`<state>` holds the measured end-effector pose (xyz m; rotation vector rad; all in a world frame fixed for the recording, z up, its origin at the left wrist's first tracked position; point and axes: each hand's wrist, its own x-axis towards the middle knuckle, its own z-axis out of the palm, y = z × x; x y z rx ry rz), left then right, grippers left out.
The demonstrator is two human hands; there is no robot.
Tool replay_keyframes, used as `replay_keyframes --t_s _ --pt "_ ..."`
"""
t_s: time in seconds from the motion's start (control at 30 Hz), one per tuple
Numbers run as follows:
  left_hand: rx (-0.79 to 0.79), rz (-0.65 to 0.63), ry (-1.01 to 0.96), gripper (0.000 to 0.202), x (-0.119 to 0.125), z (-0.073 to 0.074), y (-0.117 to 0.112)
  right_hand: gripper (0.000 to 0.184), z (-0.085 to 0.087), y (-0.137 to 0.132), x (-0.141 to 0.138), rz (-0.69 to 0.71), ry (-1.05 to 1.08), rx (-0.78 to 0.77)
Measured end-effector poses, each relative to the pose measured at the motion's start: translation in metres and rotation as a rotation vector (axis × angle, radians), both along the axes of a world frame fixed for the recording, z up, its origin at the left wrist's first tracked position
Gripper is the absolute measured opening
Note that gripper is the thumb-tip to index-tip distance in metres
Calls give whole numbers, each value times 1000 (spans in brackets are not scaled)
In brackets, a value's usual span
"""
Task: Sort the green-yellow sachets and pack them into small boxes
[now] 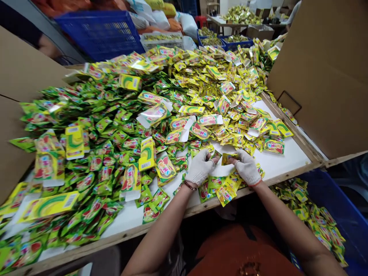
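Observation:
My left hand [201, 168], in a white glove with bare fingertips, is closed in a pinch on a small dark green sachet [216, 156]. Facing it, my right hand [247, 168], gloved the same way, pinches a small yellow sachet [228, 158]. The two hands are a short way apart over the front edge of the white table. Below them, several yellow sachets [226, 194] overhang the edge, with green ones [204, 191] beside them. Printed small boxes [200, 131] with open white flaps lie just beyond my hands.
A heap of green sachets [94, 130] covers the left; yellow sachets [198, 82] pile up behind. Cardboard panels [322, 80] flank the table, which has a wooden rim [276, 178]. A blue bin [336, 199] with sachets stands below right. Another person's hand [48, 46] shows far left.

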<state>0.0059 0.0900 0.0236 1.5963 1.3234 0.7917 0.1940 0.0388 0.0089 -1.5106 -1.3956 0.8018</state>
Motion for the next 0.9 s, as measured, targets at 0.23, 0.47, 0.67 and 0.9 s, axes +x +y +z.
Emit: replay_keyframes --t_s 0.23,0.47,0.67,0.9 --pt "-354 -150 -551 45 13 10 -20 41 8 -1 -8 -19 291 -10" --pt "-364 -123 -573 45 9 11 -19 38 11 -3 -7 -11 200 -23" --pt "-359 -90 -621 40 10 15 -22 39 17 -3 -10 8 307 -13" --pt "-343 -65 -584 41 13 19 -26 34 19 -3 -9 43 211 4"
